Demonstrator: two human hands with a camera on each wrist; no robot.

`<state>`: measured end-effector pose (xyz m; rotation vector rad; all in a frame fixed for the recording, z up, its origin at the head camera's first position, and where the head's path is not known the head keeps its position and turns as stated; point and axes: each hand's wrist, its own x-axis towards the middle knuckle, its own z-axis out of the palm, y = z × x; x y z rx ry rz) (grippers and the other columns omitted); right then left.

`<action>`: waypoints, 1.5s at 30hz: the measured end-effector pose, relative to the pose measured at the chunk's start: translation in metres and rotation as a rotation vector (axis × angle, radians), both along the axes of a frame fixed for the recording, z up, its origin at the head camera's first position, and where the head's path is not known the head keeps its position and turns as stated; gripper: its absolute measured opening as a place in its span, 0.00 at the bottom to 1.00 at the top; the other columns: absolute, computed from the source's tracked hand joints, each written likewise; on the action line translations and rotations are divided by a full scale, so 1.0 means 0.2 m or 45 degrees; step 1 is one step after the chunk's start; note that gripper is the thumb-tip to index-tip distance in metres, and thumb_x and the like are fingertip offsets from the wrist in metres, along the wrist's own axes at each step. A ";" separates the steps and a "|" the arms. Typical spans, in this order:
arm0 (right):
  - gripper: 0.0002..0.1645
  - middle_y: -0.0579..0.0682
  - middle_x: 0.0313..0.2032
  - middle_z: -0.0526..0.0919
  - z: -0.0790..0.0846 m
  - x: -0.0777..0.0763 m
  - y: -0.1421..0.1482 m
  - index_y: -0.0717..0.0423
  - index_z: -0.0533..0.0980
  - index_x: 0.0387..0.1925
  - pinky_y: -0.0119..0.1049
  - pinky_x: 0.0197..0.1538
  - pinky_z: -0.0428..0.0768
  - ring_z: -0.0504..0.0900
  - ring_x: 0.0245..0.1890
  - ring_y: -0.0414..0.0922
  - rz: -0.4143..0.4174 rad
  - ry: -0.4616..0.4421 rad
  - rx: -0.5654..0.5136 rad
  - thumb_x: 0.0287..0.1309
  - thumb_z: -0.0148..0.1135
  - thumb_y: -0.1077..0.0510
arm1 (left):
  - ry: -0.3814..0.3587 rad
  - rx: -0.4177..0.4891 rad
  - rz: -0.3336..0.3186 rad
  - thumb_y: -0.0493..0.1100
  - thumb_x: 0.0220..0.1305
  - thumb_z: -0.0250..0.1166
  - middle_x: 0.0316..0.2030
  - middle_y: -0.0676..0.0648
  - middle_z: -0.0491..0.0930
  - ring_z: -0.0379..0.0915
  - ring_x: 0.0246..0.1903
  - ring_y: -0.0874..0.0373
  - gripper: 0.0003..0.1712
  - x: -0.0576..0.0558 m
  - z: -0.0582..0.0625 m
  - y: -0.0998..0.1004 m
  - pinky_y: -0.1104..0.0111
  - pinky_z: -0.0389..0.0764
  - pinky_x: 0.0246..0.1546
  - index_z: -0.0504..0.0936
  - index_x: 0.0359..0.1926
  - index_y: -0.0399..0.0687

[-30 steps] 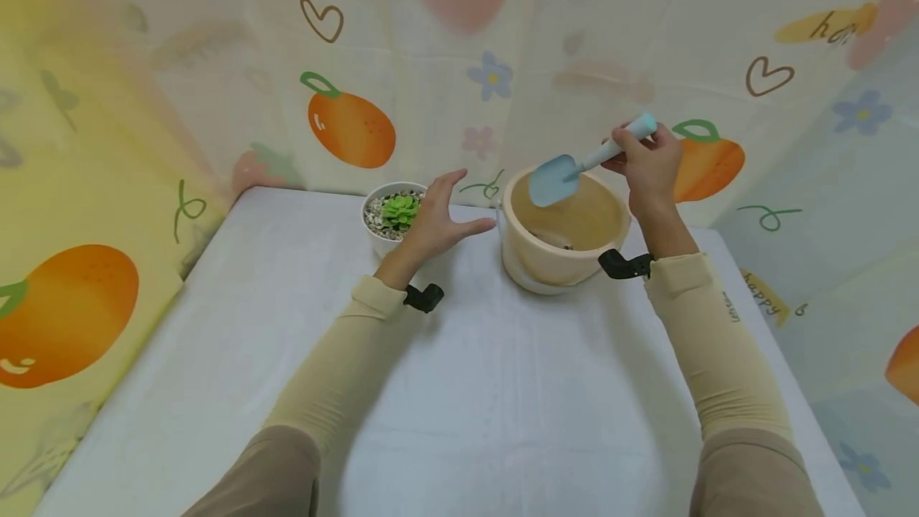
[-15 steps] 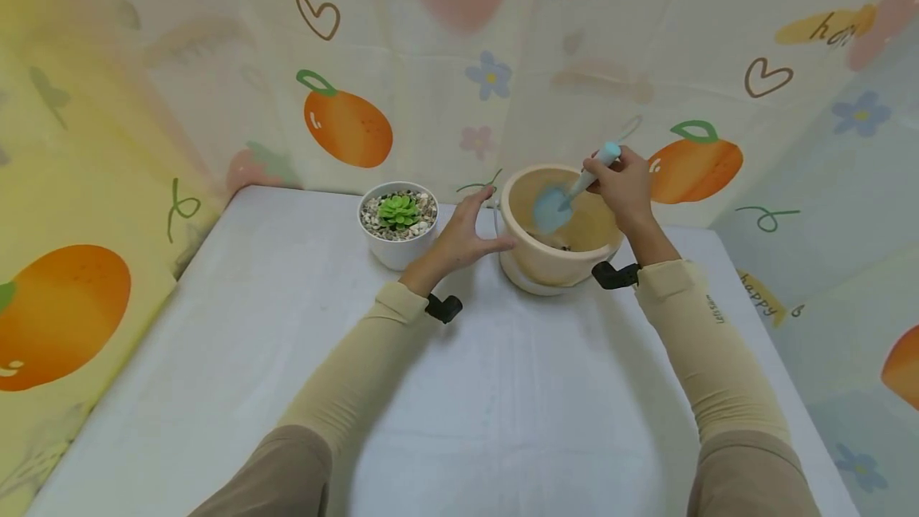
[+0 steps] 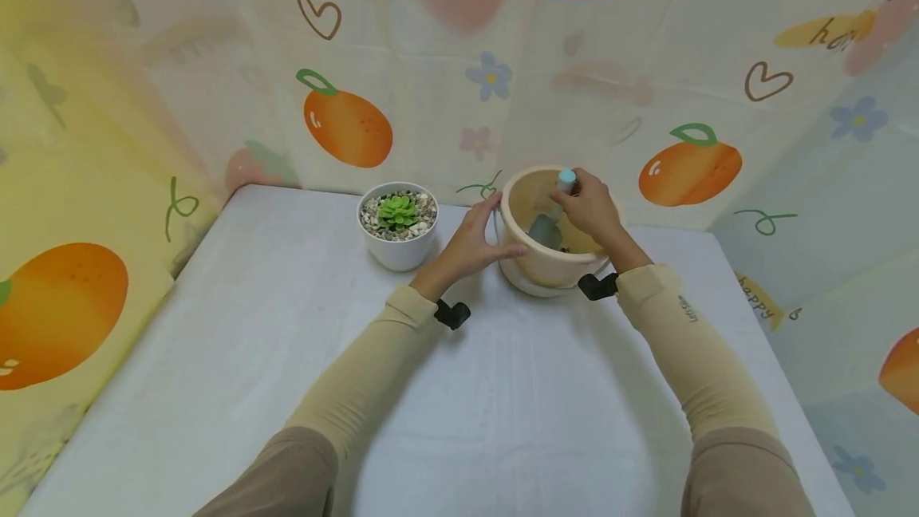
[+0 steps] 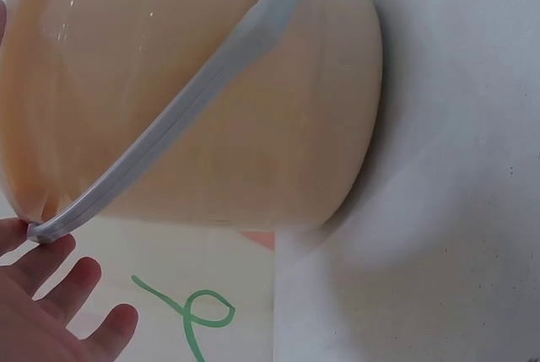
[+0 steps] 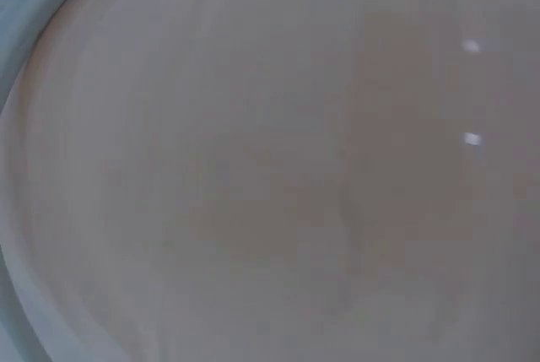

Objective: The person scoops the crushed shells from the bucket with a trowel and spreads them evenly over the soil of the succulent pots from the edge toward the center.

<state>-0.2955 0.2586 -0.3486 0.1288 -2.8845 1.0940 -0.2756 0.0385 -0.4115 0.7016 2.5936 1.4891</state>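
A small pale-blue hand trowel [image 3: 547, 231] slants down inside the cream plastic bucket [image 3: 549, 266]. Its light-blue handle sits in the grip of my right hand [image 3: 592, 206], above the bucket's right rim. My left hand [image 3: 470, 242] touches the bucket's left side, thumb and fingers spread along the rim. Seen from the left wrist, fingers [image 4: 59, 256] lie against the end of the pale bucket handle [image 4: 160, 138]. The right wrist view is filled by the blurred bucket wall [image 5: 253, 159]. A few dark bits lie in the bucket; the trowel's tip is hard to make out.
A white pot [image 3: 400, 250] holding a green succulent [image 3: 398, 212] among pebbles stands left of the bucket. Both rest near the back of the white-covered table [image 3: 431, 405]. A fruit-patterned cloth [image 3: 424, 102] hangs close behind them.
My right hand has lowered the trowel into the bucket, moving left and down. My left hand has shifted right, from in front of the succulent pot to the bucket's rim.
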 end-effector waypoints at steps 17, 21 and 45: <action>0.19 0.68 0.42 0.80 0.02 -0.01 0.01 0.69 0.69 0.50 0.53 0.47 0.77 0.80 0.42 0.61 0.066 0.075 0.115 0.67 0.58 0.57 | 0.020 0.007 0.022 0.56 0.52 0.75 0.73 0.43 0.56 0.50 0.74 0.49 0.60 -0.01 -0.02 0.03 0.53 0.58 0.73 0.49 0.76 0.47; 0.19 0.68 0.45 0.80 0.01 -0.01 0.01 0.68 0.70 0.50 0.51 0.47 0.77 0.80 0.45 0.61 0.086 0.027 0.108 0.67 0.58 0.56 | 0.009 0.005 0.036 0.57 0.51 0.75 0.73 0.43 0.57 0.51 0.74 0.49 0.60 0.00 -0.02 0.03 0.54 0.58 0.73 0.50 0.76 0.46; 0.08 0.50 0.32 0.75 0.03 -0.03 -0.02 0.60 0.71 0.40 0.31 0.32 0.85 0.82 0.23 0.41 -0.294 -0.326 -0.758 0.68 0.55 0.58 | -0.018 0.074 0.020 0.55 0.51 0.76 0.69 0.42 0.61 0.55 0.71 0.50 0.60 -0.01 -0.01 0.03 0.54 0.59 0.72 0.51 0.76 0.44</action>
